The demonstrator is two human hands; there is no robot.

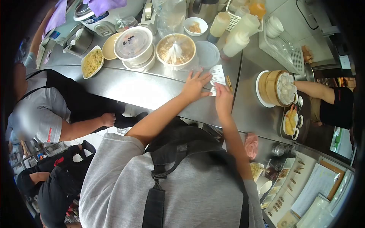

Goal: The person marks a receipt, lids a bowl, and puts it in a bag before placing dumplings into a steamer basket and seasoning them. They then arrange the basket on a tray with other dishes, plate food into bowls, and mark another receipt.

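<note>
A white rectangular paper slip (218, 77) is lying on the silver metal worktop (125, 81), long axis running forward from the curled right hand (224, 99), whose grip is unclear; the left hand (195, 85) is resting spread at the slip's left edge.

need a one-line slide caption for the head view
Left hand and right hand at a printed slip on a steel counter, near a plastic-wrapped bowl.
</note>
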